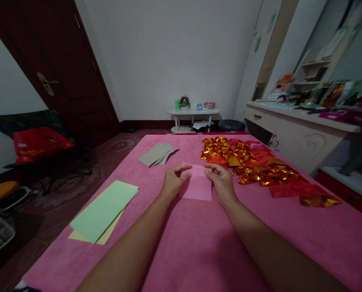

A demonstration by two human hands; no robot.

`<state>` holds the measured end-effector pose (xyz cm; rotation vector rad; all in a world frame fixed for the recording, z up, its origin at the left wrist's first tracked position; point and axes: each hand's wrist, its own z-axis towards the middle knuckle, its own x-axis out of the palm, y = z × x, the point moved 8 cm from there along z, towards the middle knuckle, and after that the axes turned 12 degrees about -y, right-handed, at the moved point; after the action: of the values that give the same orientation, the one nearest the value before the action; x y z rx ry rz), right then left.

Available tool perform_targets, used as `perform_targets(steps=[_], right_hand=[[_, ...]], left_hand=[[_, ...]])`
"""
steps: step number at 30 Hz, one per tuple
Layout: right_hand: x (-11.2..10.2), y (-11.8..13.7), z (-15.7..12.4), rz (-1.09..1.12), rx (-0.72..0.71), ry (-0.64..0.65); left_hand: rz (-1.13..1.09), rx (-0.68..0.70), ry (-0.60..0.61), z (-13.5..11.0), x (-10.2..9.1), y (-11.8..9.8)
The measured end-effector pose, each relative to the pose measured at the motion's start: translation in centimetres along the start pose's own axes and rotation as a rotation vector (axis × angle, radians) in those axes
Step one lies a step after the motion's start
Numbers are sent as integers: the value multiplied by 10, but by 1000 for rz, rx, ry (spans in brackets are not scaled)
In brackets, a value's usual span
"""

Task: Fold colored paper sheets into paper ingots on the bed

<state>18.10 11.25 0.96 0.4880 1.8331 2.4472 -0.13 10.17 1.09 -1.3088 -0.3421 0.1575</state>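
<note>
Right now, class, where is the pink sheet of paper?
In the head view the pink paper lies mid-table on the pink cloth, its far edge pinched by the left hand and right hand; the foil pile lies to its right.

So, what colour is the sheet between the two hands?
Pink: the sheet is a paler pink than the cloth beneath it. Head view shows it best.

pink paper (197,187), pink cloth (199,243), gold-and-red foil pieces (254,166), green sheets (103,211)

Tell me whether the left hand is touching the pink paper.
Touching. In the head view, the left hand pinches the pink paper at its folded upper edge.
</note>
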Motion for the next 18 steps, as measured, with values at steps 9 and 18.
perform_targets(steps=[9, 18], right_hand=[[11, 5, -8, -53, 30, 104], [14, 4, -9, -25, 33, 136]], left_hand=[[49, 19, 90, -3, 6, -6], [9, -34, 29, -2, 1, -3]])
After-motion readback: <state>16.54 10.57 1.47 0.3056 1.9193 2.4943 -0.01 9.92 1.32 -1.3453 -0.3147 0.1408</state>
